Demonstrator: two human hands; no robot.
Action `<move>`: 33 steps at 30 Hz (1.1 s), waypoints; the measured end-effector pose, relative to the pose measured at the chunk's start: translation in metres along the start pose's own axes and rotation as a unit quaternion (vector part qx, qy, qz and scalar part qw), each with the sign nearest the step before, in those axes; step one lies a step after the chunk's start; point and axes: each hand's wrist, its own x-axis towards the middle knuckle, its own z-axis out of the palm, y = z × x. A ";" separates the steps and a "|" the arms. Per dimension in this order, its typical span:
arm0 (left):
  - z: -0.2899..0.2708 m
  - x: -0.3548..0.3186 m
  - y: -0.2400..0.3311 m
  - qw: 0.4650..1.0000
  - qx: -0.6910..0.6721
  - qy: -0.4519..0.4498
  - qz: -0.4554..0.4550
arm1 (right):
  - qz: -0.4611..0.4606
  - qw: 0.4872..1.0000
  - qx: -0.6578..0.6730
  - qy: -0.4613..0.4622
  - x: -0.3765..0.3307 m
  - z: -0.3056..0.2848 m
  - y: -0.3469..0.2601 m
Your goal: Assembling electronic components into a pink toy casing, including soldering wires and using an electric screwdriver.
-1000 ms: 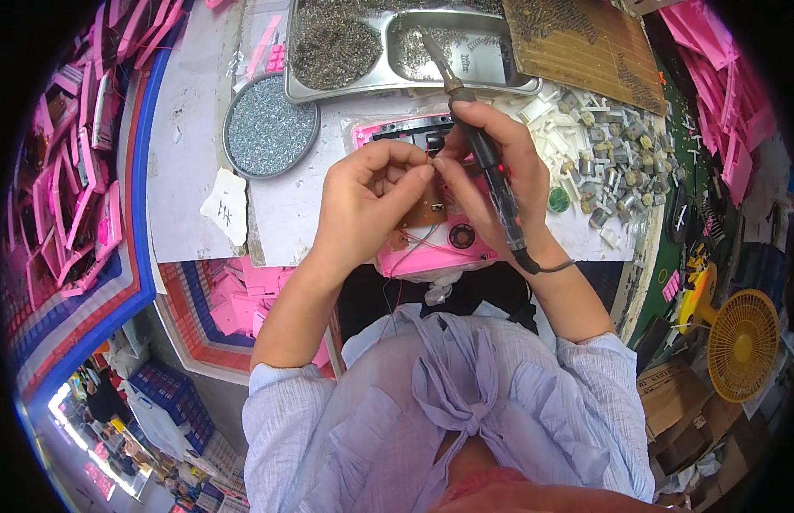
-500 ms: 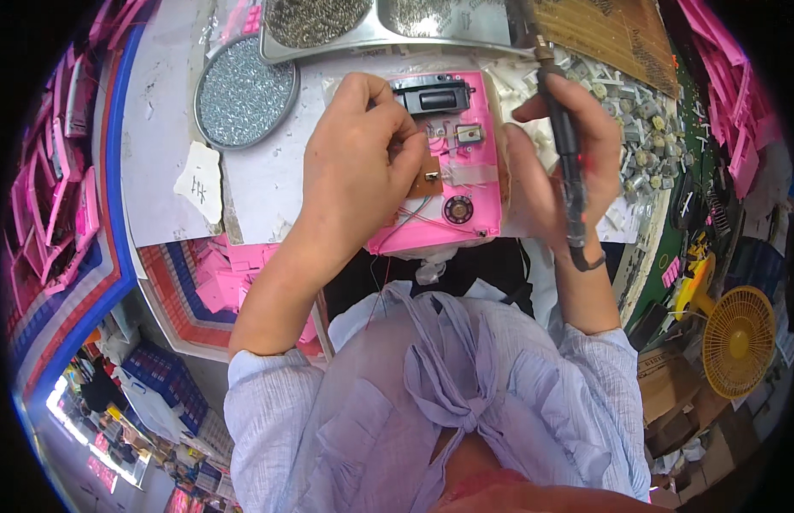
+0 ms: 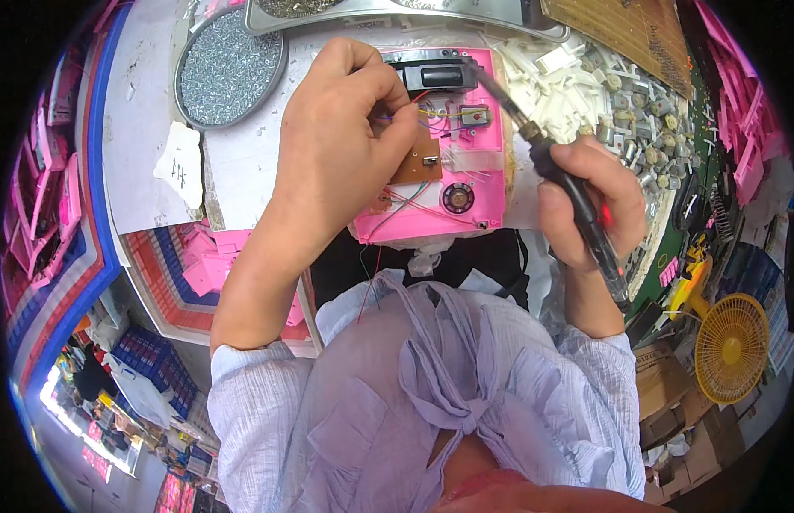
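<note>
In my right hand (image 3: pixel 589 201) is a black-handled soldering iron (image 3: pixel 576 184), tilted so that its metal shaft points up and left. Its tip comes close to the black part (image 3: pixel 435 77) at the top of a pink plastic housing (image 3: pixel 487 184). My left hand (image 3: pixel 350 128) is closed in a pinch over the housing's left side, and what its fingertips hold is hidden. Thin red and yellow wires show beside those fingertips. Inside the housing are a brown circuit board (image 3: pixel 410 167) with a small switch, a round speaker (image 3: pixel 458 197) and a small motor (image 3: pixel 475 116).
A round dish (image 3: pixel 230 73) of small silvery screws stands at the far left, near a torn white scrap (image 3: pixel 181 162). Behind the housing runs a metal tray (image 3: pixel 371 26). White plastic parts (image 3: pixel 542 94) and small motors (image 3: pixel 662 137) lie heaped to the right. A yellow fan (image 3: pixel 732 346) stands lower right.
The soldering iron's tip has swung from the metal tray down to the housing, and my right hand has moved lower and rightward. My left hand stays pinched, showing more wires.
</note>
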 end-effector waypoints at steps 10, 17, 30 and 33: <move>0.000 -0.001 -0.002 1.000 -0.007 -0.012 0.000 | -0.001 0.995 -0.008 -0.097 0.000 0.001 -0.002; 0.001 0.000 -0.003 1.000 -0.002 -0.011 0.004 | -0.026 0.997 0.005 -0.075 0.002 0.009 0.004; 0.000 -0.001 -0.004 1.000 -0.003 -0.010 0.006 | -0.079 0.990 -0.055 -0.107 0.009 0.006 0.008; 0.000 -0.001 -0.002 1.000 -0.001 -0.013 -0.001 | -0.079 0.989 -0.049 -0.113 0.010 0.003 0.007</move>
